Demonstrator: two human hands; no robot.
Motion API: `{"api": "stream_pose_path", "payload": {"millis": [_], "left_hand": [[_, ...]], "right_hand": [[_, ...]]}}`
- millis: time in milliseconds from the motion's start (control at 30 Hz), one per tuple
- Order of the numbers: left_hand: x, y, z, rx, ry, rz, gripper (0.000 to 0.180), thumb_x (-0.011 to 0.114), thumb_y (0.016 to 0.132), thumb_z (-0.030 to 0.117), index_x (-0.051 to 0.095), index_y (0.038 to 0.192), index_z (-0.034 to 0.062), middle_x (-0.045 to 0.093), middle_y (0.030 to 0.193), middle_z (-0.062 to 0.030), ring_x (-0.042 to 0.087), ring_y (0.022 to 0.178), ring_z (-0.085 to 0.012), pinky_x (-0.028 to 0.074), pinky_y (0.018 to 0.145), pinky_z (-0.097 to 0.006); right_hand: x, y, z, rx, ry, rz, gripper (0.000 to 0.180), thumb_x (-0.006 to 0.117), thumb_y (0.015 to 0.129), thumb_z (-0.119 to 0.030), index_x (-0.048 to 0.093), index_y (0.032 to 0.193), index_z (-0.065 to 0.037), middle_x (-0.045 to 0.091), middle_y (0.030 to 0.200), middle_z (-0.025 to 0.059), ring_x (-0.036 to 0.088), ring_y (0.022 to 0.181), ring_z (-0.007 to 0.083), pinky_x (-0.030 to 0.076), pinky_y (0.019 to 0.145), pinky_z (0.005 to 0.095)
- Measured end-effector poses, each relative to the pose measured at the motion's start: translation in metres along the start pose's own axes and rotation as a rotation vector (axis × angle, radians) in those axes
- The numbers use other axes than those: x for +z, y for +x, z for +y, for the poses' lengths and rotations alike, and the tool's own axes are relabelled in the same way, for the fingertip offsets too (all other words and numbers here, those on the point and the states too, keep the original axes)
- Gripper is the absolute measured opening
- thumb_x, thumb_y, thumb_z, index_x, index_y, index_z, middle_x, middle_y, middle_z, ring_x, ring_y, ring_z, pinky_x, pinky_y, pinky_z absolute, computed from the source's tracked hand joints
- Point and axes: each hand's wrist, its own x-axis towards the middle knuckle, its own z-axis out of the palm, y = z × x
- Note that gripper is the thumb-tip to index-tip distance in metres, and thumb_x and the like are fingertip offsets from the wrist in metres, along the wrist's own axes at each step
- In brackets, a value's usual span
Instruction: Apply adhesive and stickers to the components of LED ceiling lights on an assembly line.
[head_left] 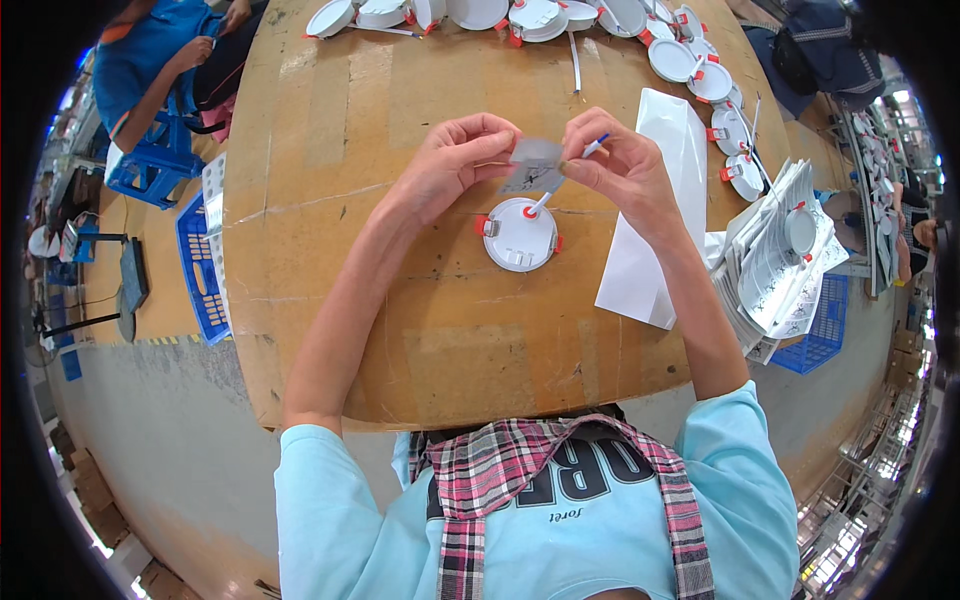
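A round white lamp fitting [519, 236] with red spring clips lies face down on the wooden table [330, 250], straight before me. A white cable rises from it to my hands. My left hand [452, 162] and my right hand [618, 165] are raised just above the fitting and together pinch a small grey printed slip [533, 165]. My right hand also grips the white cable end [594, 146], which has a blue tip.
Several more white fittings [700, 75] line the table's far edge and right side. A white paper sheet [655, 220] lies right of my hands, beside a stack of leaflets [780, 270]. Blue crates [200, 270] stand on the left and right. A person in blue [160, 60] sits far left.
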Motion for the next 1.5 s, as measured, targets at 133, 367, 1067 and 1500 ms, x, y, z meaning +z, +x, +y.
{"api": "stream_pose_path", "payload": {"millis": [133,367,1067,1500], "left_hand": [[-0.005,-0.001,0.001,-0.013,-0.067,-0.006,0.026,0.056,0.094,0.023,0.06,0.108,0.0017,0.064,0.103,-0.0088,0.062,0.096,-0.0133,0.05,0.084,-0.029],[0.02,-0.016,0.017,0.092,0.087,-0.06,0.042,0.049,0.095,0.026,0.049,0.128,-0.0004,0.058,0.121,-0.0165,0.056,0.112,-0.022,0.043,0.098,-0.038],[0.022,-0.003,0.009,0.059,0.327,0.025,0.03,0.062,0.085,0.023,0.064,0.108,0.0037,0.066,0.099,-0.0045,0.061,0.087,-0.0089,0.049,0.078,-0.026],[0.021,-0.004,0.015,0.029,0.207,0.002,0.039,0.052,0.089,0.032,0.061,0.11,0.0,0.064,0.1,-0.0068,0.06,0.093,-0.0129,0.045,0.089,-0.03]], "right_hand": [[-0.001,0.002,0.004,-0.042,0.026,-0.064,0.008,0.067,0.085,-0.01,0.061,0.086,-0.005,0.056,0.092,-0.0017,0.055,0.089,0.0099,0.047,0.083,0.0285],[-0.002,0.003,0.005,-0.006,-0.013,0.006,0.008,0.067,0.085,-0.01,0.06,0.086,-0.005,0.058,0.088,-0.002,0.056,0.085,0.0087,0.047,0.084,0.0278],[-0.002,0.001,0.005,-0.049,0.006,-0.031,0.009,0.07,0.082,-0.01,0.062,0.086,-0.007,0.056,0.096,-0.0006,0.055,0.091,0.0101,0.047,0.082,0.0279],[0.0,-0.001,0.004,-0.094,-0.091,0.017,0.012,0.073,0.079,-0.01,0.063,0.085,-0.007,0.052,0.102,0.0008,0.056,0.089,0.0095,0.048,0.084,0.0283]]}}
